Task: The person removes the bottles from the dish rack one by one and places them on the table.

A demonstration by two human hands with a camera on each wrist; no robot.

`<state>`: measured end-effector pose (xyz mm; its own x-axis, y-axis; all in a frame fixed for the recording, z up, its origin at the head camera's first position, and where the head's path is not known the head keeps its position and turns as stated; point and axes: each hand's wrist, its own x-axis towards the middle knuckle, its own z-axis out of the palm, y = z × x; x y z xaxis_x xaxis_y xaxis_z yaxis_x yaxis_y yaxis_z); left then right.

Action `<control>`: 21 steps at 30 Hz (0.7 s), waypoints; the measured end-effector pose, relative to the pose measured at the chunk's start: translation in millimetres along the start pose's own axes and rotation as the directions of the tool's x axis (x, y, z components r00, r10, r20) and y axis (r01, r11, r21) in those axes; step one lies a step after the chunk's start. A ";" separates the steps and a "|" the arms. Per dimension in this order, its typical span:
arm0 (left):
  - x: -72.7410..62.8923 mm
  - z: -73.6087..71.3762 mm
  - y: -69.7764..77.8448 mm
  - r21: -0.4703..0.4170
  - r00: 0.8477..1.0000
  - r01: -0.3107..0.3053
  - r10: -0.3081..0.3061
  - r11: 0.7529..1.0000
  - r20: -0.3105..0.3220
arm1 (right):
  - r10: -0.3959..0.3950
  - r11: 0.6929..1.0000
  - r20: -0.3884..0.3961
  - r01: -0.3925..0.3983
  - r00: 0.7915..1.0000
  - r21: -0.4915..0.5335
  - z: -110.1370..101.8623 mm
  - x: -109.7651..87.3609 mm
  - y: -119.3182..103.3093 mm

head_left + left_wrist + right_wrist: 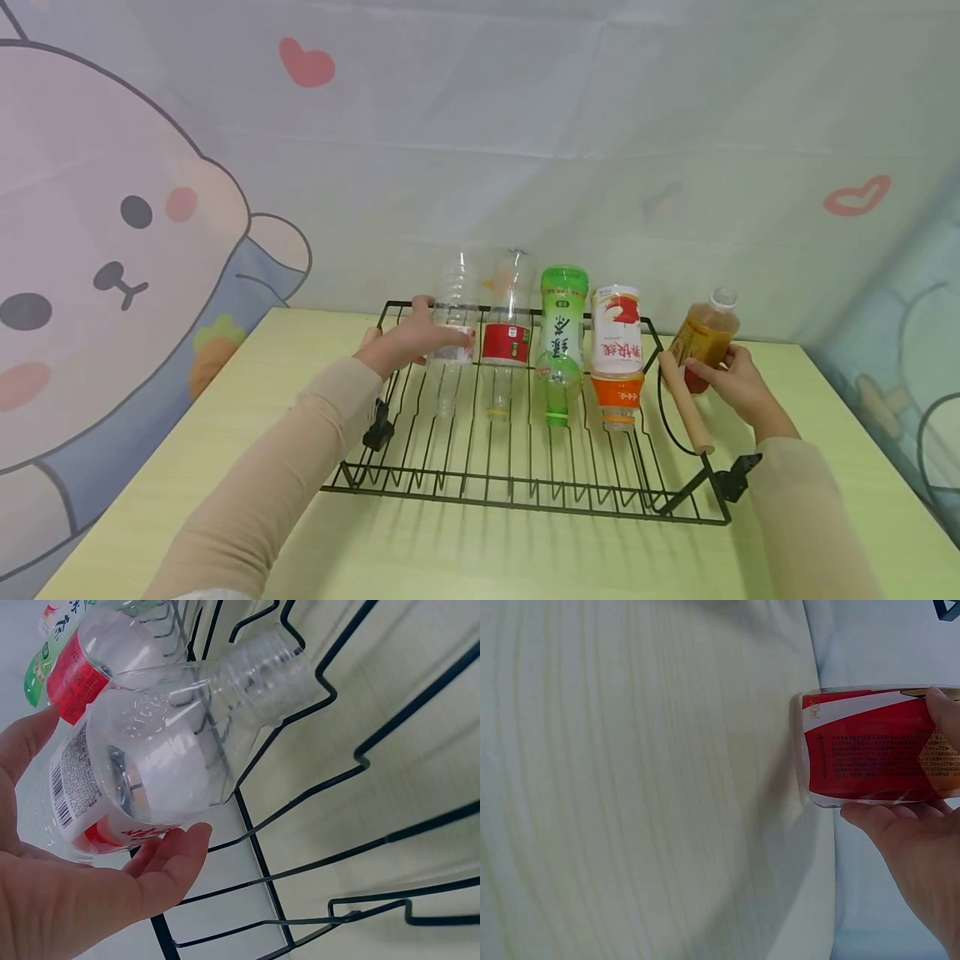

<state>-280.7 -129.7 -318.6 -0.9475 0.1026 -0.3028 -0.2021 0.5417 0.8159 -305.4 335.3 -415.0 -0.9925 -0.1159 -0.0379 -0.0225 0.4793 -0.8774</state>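
Observation:
My left hand [411, 340] holds a clear plastic bottle [447, 379] with a white and red label, its neck pointing down into the black wire rack [525, 490]. In the left wrist view, the thumb and curled fingers lie around that bottle's label [79, 791]. Beyond the rack's right side, my right hand [738, 385] grips a juice bottle [705, 337] with a yellow and red label, neck up and slightly tilted. The right wrist view shows the red lower part of this juice bottle [870, 750] between thumb and fingers, its base close to the tabletop.
Neck down in the rack stand a clear bottle with a red label [506, 343], a green tea bottle [561, 333] and a white bottle with an orange band [617, 342]. A wooden handle [686, 404] is on the rack's right side. A printed cloth [487, 167] hangs behind the table.

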 end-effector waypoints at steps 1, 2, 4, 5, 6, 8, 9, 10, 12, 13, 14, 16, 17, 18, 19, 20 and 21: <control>1.3 0.5 -1.0 -0.003 1.000 0.001 -0.001 1.000 0.001 | 0.006 1.000 -0.002 -0.006 1.000 0.001 0.5 -0.5 0.1; 2.8 1.0 -2.0 -0.007 1.000 0.002 -0.002 1.000 -0.001 | 0.010 1.000 -0.003 -0.010 1.000 0.005 1.0 -0.9 0.2; 5.6 2.2 -3.9 -0.013 1.000 0.002 -0.002 1.000 -0.003 | 0.018 1.000 -0.007 -0.018 1.000 0.011 1.8 -1.2 0.3; 6.9 2.7 -4.7 -0.013 1.000 0.001 -0.001 1.000 -0.006 | 0.021 1.000 -0.009 -0.021 1.000 0.013 2.0 -1.2 0.3; 7.9 3.2 -5.4 -0.015 1.000 -0.001 0.001 1.000 -0.007 | 0.023 1.000 -0.013 -0.023 1.000 0.014 2.3 -1.2 0.3; 9.0 4.2 -6.4 -0.010 1.000 -0.002 0.002 1.000 -0.009 | 0.030 0.999 -0.022 -0.030 0.999 0.016 2.6 -1.4 -0.2; 9.2 4.8 -6.7 -0.010 1.000 -0.001 0.001 1.000 -0.009 | 0.035 0.999 -0.026 -0.034 0.999 0.015 2.8 -1.4 -0.3; 9.0 5.3 -7.1 -0.004 1.000 -0.001 0.001 1.000 -0.010 | 0.039 0.999 -0.031 -0.038 0.999 0.013 3.0 -1.3 -0.5; 8.4 6.2 -7.5 0.005 1.000 0.005 -0.005 1.000 -0.011 | 0.055 0.998 -0.037 -0.054 0.998 0.009 3.3 -1.4 -0.9; 7.9 6.7 -7.6 0.011 1.000 0.007 -0.007 1.000 -0.012 | 0.062 0.998 -0.040 -0.062 0.997 0.010 3.7 -1.4 -1.0; 7.4 7.1 -7.7 0.016 1.000 0.007 -0.007 1.000 -0.012 | 0.068 0.998 -0.042 -0.067 0.997 0.009 3.7 -1.4 -1.1; 6.6 7.8 -7.8 0.027 1.000 0.008 -0.007 1.000 -0.015 | 0.077 0.997 -0.046 -0.077 0.996 0.010 4.2 -1.6 -0.9; 6.3 8.0 -7.6 0.026 1.000 0.008 -0.007 1.000 -0.015 | 0.082 0.997 -0.048 -0.081 0.995 0.011 4.4 -1.8 -0.6; 5.9 8.4 -7.6 0.026 1.000 0.005 -0.004 1.000 -0.015 | 0.085 0.996 -0.052 -0.084 0.995 0.012 4.4 -2.1 -0.3; 5.8 8.7 -7.6 0.024 1.000 0.003 -0.002 1.000 -0.015 | 0.086 0.996 -0.054 -0.086 0.995 0.013 4.6 -2.3 0.0; 5.7 9.0 -7.6 0.019 1.000 0.002 -0.002 1.000 -0.015 | 0.089 0.996 -0.057 -0.088 0.994 0.014 4.7 -2.6 0.4; 5.8 9.3 -7.6 0.010 1.000 0.002 -0.001 1.000 -0.013 | 0.090 0.996 -0.059 -0.089 0.994 0.017 5.0 -2.9 1.0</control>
<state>-282.4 -125.5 -331.2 -0.9505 0.0905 -0.2973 -0.2011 0.5502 0.8104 -301.9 331.8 -418.1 -0.9959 -0.0209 -0.0884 0.0680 0.4732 -0.8783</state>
